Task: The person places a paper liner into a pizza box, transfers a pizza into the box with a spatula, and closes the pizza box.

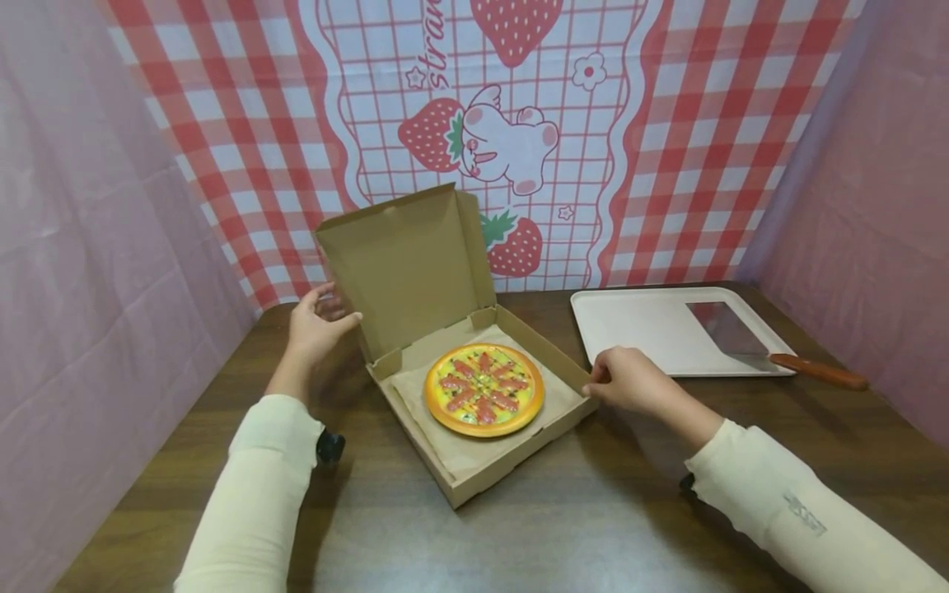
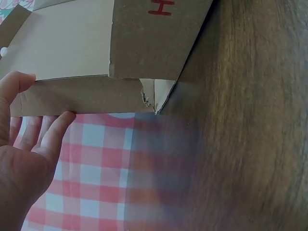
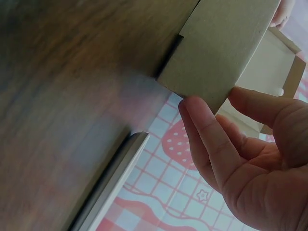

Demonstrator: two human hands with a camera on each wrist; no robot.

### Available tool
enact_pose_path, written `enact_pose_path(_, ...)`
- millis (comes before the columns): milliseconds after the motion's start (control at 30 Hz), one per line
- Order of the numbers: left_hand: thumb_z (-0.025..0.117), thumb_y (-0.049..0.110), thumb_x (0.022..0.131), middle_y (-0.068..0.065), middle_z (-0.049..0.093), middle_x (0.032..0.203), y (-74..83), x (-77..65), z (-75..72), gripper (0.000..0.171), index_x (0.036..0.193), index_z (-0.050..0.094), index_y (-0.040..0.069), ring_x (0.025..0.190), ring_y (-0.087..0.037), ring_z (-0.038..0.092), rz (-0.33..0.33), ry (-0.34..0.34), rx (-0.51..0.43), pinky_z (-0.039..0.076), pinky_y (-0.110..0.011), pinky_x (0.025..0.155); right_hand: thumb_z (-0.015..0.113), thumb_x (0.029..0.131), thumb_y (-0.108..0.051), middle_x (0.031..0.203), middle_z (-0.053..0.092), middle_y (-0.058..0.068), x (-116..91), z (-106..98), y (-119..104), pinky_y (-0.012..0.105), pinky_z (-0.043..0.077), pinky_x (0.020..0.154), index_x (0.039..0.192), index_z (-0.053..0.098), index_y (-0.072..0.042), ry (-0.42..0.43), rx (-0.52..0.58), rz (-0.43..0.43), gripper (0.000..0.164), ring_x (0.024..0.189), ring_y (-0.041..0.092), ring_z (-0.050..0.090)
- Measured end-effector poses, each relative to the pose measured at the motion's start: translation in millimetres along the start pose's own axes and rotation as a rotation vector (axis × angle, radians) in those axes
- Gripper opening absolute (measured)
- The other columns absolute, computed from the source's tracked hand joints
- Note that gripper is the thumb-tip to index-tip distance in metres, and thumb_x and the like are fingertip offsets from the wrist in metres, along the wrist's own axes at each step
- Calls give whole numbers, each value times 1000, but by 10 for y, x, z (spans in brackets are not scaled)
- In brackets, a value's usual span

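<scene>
An open cardboard pizza box (image 1: pixel 415 280) stands on the table with its lid raised at the back. Inside, a pizza (image 1: pixel 483 389) with pinkish strips on a yellow top rests on brown paper (image 1: pixel 418 412). My left hand (image 1: pixel 315 325) holds the lid's left side; in the left wrist view its thumb (image 2: pixel 21 83) is on one edge of the side flap (image 2: pixel 86 96) and the fingers are on the other. At the box's right corner my right hand (image 1: pixel 630 380) pinches the wall (image 3: pixel 216 48) between thumb and fingers.
On the right lies a whitish tray (image 1: pixel 623 321). A flat metal pizza server (image 1: pixel 722 325) with a wooden handle (image 1: pixel 819 371) rests across it, the handle sticking out past the rim. A red-and-white checked cloth (image 1: pixel 245 132) hangs behind the wooden table (image 1: pixel 519 543).
</scene>
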State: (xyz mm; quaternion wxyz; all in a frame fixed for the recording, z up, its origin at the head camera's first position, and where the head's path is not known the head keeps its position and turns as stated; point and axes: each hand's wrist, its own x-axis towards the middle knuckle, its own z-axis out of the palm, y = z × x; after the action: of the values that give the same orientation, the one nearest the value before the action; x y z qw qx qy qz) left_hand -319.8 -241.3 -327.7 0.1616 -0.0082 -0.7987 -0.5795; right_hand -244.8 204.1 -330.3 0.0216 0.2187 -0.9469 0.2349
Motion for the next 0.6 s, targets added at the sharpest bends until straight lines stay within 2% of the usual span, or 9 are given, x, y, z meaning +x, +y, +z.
enact_pose_path(333,72,0,83,-27,52,134,-1,54,47,74,147,36,0,120,-37,54,16,-25,-28,47,-39,101,75,83,-10,56,58,-2,-42,-6,-18,27,46,50,70,63,-5,-22,18,-1,18,49,9,55)
enact_pose_path(600,72,1,84,-25,52,134,-11,117,79,73,148,36,1,120,-37,54,21,-44,-3,47,-40,101,76,84,-13,56,58,-3,-87,-8,-48,27,44,49,71,63,-6,-39,22,8,19,50,9,55)
